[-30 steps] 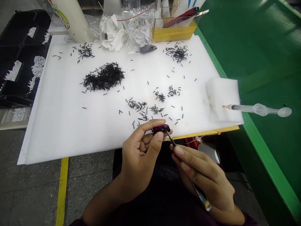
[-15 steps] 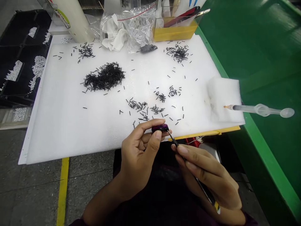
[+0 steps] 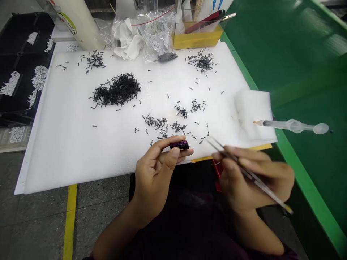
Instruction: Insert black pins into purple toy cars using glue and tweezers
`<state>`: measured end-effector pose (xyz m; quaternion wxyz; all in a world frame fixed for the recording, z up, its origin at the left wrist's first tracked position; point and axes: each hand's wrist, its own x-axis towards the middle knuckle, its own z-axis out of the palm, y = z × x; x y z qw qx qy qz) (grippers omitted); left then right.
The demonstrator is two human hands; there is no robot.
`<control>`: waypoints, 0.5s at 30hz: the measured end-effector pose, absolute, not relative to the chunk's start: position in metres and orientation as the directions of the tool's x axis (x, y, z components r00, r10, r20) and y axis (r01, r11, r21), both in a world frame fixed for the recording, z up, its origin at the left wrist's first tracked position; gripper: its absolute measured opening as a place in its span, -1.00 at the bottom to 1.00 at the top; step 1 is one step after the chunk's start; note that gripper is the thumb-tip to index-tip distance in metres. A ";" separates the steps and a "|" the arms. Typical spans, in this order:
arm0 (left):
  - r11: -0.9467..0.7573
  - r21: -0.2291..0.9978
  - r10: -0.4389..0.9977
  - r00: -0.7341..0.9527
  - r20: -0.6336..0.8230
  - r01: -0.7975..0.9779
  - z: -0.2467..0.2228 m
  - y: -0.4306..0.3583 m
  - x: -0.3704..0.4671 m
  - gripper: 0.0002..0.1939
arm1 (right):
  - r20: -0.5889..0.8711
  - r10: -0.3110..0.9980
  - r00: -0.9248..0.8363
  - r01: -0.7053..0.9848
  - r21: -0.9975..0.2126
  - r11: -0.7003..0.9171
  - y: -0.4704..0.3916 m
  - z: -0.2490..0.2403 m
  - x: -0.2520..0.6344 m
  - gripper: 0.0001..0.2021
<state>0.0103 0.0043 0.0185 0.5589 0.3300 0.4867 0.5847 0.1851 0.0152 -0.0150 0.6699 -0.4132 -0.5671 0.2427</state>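
Between thumb and fingers, my left hand [image 3: 155,180] holds a small dark purple piece [image 3: 179,145] at the front edge of the white foam sheet [image 3: 67,144]. My right hand [image 3: 252,177], a little blurred, grips metal tweezers [image 3: 257,181] to the right of the piece. The tweezer tips are apart and point up and left over the foam, not touching the piece; nothing can be made out between them. Small black parts [image 3: 177,126] lie scattered just beyond my left hand, and a large heap of black parts [image 3: 118,90] sits farther left.
At the right, a syringe [image 3: 287,125] rests on a white foam block [image 3: 255,112]. Along the back stand a white bottle [image 3: 81,25], plastic bags [image 3: 159,32] and a yellow-based tool box [image 3: 197,39]. A green surface [image 3: 284,54] borders the right side; black trays [image 3: 16,61] are at the left.
My right hand has moved right and drawn the tweezers away from the purple piece, and their tips have spread. My left hand still holds the piece. The whole view has shifted slightly.
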 end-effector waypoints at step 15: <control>0.077 0.941 0.986 -0.115 -0.121 -0.329 0.014 0.005 0.003 -0.79 | 0.385 0.867 0.318 0.185 -0.922 0.341 0.062 -0.016 0.195 -0.72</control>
